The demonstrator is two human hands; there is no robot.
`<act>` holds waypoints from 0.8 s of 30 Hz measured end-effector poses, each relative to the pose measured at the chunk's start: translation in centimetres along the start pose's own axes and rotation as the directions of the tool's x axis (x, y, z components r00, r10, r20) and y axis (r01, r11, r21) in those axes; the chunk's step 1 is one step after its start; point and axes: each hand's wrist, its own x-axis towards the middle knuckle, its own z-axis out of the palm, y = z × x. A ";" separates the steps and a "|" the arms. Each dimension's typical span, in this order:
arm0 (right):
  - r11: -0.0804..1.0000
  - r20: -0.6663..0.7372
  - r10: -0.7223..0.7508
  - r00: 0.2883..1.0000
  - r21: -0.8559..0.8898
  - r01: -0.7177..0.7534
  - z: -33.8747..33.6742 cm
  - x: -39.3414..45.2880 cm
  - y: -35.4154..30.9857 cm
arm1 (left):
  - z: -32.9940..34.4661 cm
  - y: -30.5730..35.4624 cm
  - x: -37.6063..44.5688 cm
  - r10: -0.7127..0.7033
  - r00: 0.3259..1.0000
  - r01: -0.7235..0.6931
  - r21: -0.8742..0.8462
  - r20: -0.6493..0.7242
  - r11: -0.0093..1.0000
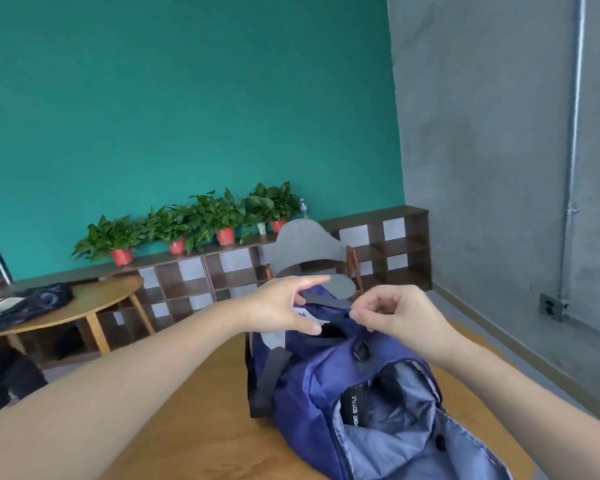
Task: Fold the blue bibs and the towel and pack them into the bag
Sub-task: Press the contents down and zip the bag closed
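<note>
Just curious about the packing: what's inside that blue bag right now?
The near pocket of the blue bag gapes open, showing only pale grey lining and a black label. No bibs or towel show. The main compartment under both hands is hidden.

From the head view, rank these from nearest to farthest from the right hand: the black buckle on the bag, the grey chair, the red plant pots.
1. Black buckle: on the bag, just below the right hand.
2. Grey chair: behind the bag, past the table edge.
3. Red plant pots: on the shelf along the green wall, far left.
</note>
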 end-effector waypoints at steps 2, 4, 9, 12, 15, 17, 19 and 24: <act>0.997 0.016 -0.015 1.000 -0.070 0.016 0.7 2.2 -1.1 | -1.7 -2.2 0.0 -0.058 0.997 0.055 -0.051 -0.048 0.997; 0.987 0.053 -0.014 0.999 -0.159 0.023 1.6 4.7 -1.6 | -3.1 -4.9 0.2 -0.112 0.989 0.106 -0.066 -0.101 0.992; 0.937 0.210 0.021 0.978 -0.345 0.054 4.4 11.4 -0.6 | -4.6 -11.1 2.2 -0.193 0.964 0.178 -0.095 -0.185 0.979; 0.912 0.284 0.078 0.956 -0.407 0.046 6.2 15.7 1.2 | -4.5 -14.5 4.6 -0.208 0.960 0.191 -0.103 -0.188 0.976; 0.880 0.339 0.128 0.932 -0.473 0.051 8.1 20.1 3.4 | -4.1 -17.5 7.6 -0.206 0.965 0.190 -0.103 -0.166 0.976; 0.860 0.350 0.128 0.928 -0.505 0.072 9.3 22.9 4.9 | -3.8 -19.2 9.6 -0.197 0.970 0.183 -0.103 -0.146 0.978; 0.835 0.352 0.102 0.930 -0.538 0.112 10.6 25.3 6.4 | -3.2 -20.8 11.6 -0.174 0.977 0.162 -0.104 -0.123 0.981; 0.784 0.408 0.111 0.906 -0.597 0.172 13.0 29.3 10.0 | -2.0 -24.1 15.5 -0.080 0.991 0.071 -0.089 -0.106 0.994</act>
